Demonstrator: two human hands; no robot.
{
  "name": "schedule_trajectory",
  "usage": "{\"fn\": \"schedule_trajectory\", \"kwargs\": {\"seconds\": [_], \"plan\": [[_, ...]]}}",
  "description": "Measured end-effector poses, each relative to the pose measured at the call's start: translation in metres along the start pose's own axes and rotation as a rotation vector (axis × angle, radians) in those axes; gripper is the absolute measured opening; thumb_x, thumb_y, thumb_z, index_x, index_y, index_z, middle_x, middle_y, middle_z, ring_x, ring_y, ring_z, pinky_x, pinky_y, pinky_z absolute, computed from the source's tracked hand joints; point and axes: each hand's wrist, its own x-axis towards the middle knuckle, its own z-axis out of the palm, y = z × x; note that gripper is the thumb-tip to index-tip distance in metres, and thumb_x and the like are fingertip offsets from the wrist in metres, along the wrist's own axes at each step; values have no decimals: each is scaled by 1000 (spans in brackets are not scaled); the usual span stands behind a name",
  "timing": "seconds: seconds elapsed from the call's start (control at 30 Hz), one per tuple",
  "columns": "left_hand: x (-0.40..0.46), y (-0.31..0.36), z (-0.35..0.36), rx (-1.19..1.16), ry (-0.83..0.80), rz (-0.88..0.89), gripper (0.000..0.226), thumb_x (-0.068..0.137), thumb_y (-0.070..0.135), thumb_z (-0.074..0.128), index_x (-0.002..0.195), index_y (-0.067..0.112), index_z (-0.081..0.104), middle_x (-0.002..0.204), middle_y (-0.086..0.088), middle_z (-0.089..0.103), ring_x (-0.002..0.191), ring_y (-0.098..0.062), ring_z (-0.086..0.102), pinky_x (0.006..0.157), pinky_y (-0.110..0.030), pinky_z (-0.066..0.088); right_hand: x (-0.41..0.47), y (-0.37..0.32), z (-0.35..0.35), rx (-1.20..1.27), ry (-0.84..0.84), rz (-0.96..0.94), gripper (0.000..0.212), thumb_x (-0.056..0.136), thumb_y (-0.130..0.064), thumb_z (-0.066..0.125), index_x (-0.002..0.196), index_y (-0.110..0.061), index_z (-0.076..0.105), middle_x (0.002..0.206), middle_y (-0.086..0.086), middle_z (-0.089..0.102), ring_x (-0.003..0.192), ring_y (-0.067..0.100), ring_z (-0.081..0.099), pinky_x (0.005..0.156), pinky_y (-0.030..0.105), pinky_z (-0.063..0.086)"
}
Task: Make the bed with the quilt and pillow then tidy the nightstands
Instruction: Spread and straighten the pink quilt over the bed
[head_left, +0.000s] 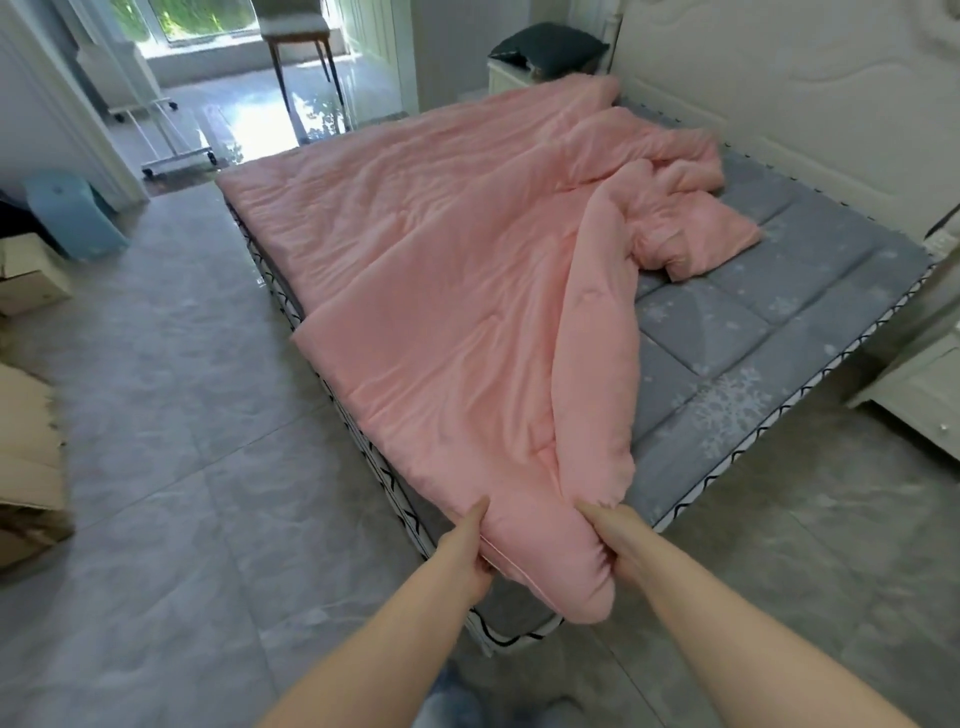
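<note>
While both hands grip the near corner of the pink quilt (441, 291), task looks early, maybe a quarter done by my read. Left hand (465, 545) pinches the quilt edge w/ thumb on top, fingers curled under; right hand (615, 540) has thumb and fingers closed round a bunched fold just beside it. Corner hangs over the foot corner of the bed (737, 415). Quilt covers approx the left half, fairly flat there w/ wrinkles; right side is folded back on itself and crumpled toward the headboard (779, 104), so grey snowflake mattress top shows bare on the right. Still to do: spread quilt across full width, smooth it. Pillow (548, 49), dark, sits on the far nightstand (506, 78) beyond the bed, not yet on the bed; needs moving. Near nightstand (919, 395) at right edge, only partly in frame, can't tell what's on it; tidying of both not started as far as visible. Cardboard boxes (26, 415) and a blue stool (72, 218) on the floor at left, chair (296, 31) by the window.
</note>
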Motion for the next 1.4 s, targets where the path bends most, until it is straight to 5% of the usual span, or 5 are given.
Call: {"fn": "schedule_trajectory", "kwargs": {"seconds": [0.27, 0.73, 1.0, 1.23, 1.4], "plan": [[-22, -37, 52, -102, 112, 279, 38, 95, 32, 57, 128, 15, 52, 107, -8, 65, 95, -28, 62, 93, -46, 51, 26, -13, -41, -105, -136, 21, 80, 83, -37, 72, 145, -5, 34, 130, 16, 58, 103, 30, 60, 86, 39, 49], [-64, -205, 97, -95, 13, 181, 28, 98, 24, 50, 125, 16, 53, 106, -12, 68, 94, -31, 65, 76, -47, 57, -4, 48, -175, -349, -12, 20, 73, 85, -29, 69, 138, 9, 38, 132, 23, 54, 116, 36, 55, 85, 32, 39], [-66, -254, 45, -3, 46, 215, 33, 98, 29, 49, 128, 18, 56, 114, -10, 69, 102, -31, 65, 88, -52, 55, -45, 106, -177, -390, -14, 58, 70, 86, -37, 64, 137, 6, 41, 129, 22, 56, 103, 32, 57, 84, 32, 41], [-80, -232, 8, 176, 221, 482, 35, 99, 23, 46, 131, 11, 54, 126, -8, 62, 113, -24, 58, 102, -42, 46, -70, 124, -135, -340, -121, -4, 62, 89, -37, 63, 137, -2, 47, 131, 14, 57, 115, 29, 56, 94, 32, 42], [-131, -170, 6, 290, 400, 863, 28, 101, 20, 45, 126, 14, 56, 110, 9, 56, 101, -7, 50, 77, -15, 36, -81, 115, -81, -332, -247, -57, 53, 94, -46, 53, 131, -7, 55, 129, 12, 60, 121, 33, 56, 92, 35, 45]]}}
